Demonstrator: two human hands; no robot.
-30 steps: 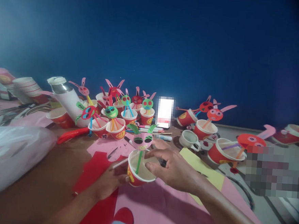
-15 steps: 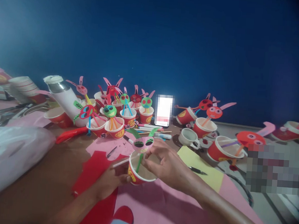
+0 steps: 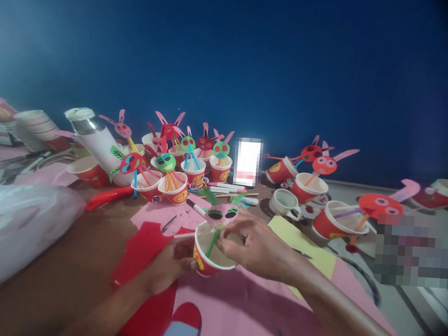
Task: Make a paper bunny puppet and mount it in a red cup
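Note:
A red-and-white paper cup is tilted in front of me, gripped at its left side by my left hand. A pink paper rabbit face with dark eyes and green ears sits above the cup's rim. Beneath the face a green straw runs down into the cup. My right hand is closed at the cup's mouth, thumb and finger pinching by the straw just under the face; the exact contact is partly hidden. A pale thin stick shows by my left fingers.
Several similar rabbit-faced cups stand behind, with another at right. Nearby are a white mug, markers, a lit screen, a leaning flask and a plastic bag. Pink paper and red paper lie below my hands.
The rabbit face has shifted slightly right and down over the cup. My left fingers sit a little higher along the cup's side. Both hands stay at the cup.

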